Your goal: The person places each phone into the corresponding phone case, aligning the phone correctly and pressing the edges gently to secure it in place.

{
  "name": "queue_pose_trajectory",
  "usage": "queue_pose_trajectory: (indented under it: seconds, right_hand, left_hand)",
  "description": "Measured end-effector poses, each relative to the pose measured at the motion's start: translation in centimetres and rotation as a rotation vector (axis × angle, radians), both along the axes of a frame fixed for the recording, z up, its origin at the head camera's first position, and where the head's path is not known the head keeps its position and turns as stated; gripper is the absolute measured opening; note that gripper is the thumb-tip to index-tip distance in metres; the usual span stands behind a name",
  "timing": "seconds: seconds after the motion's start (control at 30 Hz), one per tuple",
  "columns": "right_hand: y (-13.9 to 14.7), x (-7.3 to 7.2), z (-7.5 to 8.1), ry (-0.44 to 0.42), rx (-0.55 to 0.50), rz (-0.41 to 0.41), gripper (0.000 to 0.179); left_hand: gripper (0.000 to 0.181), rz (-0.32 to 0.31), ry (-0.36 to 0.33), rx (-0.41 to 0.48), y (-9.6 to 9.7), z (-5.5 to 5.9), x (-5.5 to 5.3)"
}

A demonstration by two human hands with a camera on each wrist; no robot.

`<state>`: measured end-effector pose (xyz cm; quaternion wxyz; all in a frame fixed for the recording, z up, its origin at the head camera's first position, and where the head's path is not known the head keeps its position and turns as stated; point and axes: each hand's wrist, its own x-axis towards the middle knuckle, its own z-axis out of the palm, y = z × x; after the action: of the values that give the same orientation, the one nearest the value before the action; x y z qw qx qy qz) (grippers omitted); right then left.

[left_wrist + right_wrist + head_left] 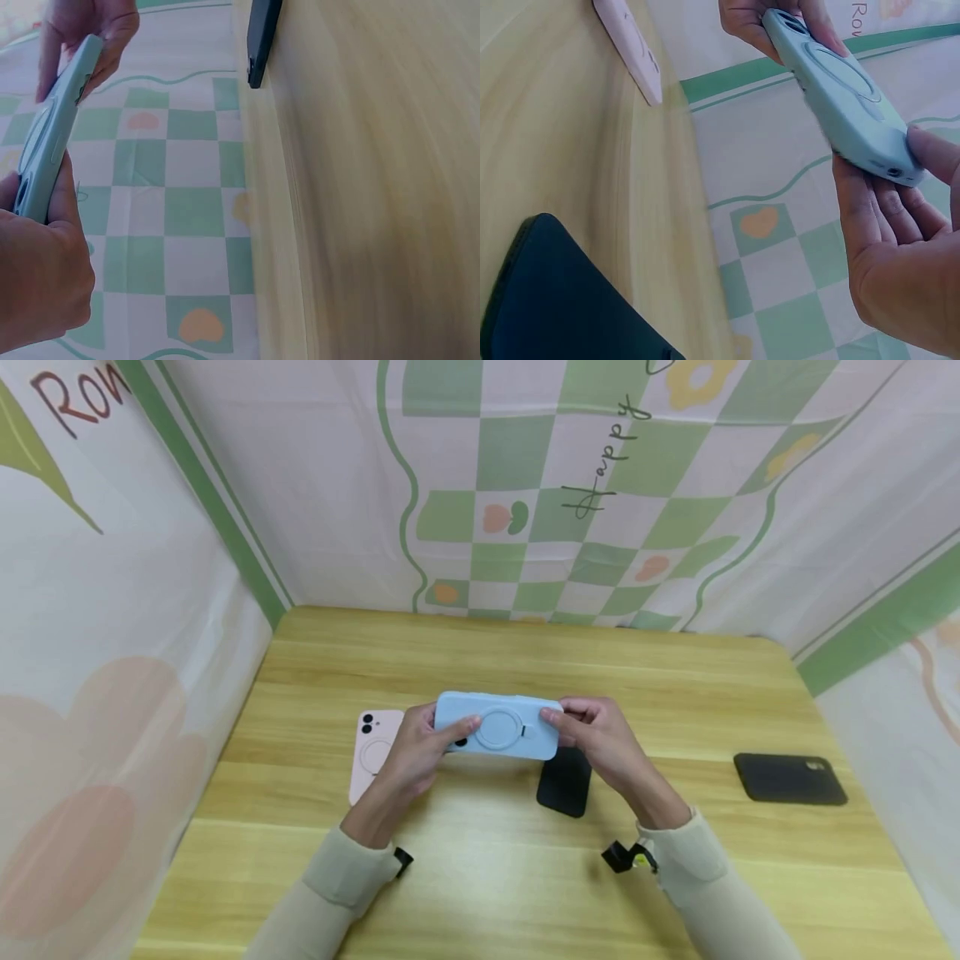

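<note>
A light blue phone case (498,728) with a raised ring on its back is held sideways above the table, back side up. My left hand (412,752) grips its camera end, the thumb lying on the back beside the ring. At the opposite end my right hand (603,739) pinches it, thumb on top and fingers underneath. From the right wrist view, the case's (847,97) lower edge shows a small round opening near the right thumb. Whether a phone sits inside the case, I cannot tell.
On the wooden table (480,877), a pink phone case (375,752) with dark camera circles lies partly behind the left hand. A black phone-shaped slab (566,785) lies below the blue case, and a black phone case (791,778) sits at the right. Printed cloth (337,510) hangs behind the table.
</note>
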<state>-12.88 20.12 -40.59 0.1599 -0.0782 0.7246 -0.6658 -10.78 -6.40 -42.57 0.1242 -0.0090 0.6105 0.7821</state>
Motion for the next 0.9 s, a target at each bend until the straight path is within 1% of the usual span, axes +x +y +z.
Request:
queue_pose_trajectory:
  seconds: [0.1,0.2,0.33,0.47,0.63,0.9]
  right_hand:
    - [-0.2,0.1,-0.2,-0.012,0.038,-0.003,0.032]
    - [-0.3,0.2,-0.4,-0.026,0.05,-0.001,0.034]
    - [-0.5,0.3,-0.7,-0.056,-0.002,0.009,0.035]
    - [-0.6,0.4,-0.9,-0.097,-0.062,0.021,0.035]
    - [-0.6,0.5,-1.0,-0.12,-0.086,0.043,0.035]
    - [-0.5,0.6,-1.1,-0.115,-0.06,0.08,0.035]
  left_hand:
    - [0.035,0.029,-0.038,0.036,0.2,0.0,-0.1]
    - [0.036,0.06,-0.061,0.076,0.3,-0.1,-0.2]
    - [0.034,0.093,-0.07,0.118,0.4,-0.2,-0.3]
    - [0.034,0.118,-0.08,0.143,0.4,-0.2,-0.4]
    - [0.035,0.131,-0.108,0.168,0.4,-0.1,-0.6]
    - [0.036,0.14,-0.157,0.206,0.4,-0.3,-0.8]
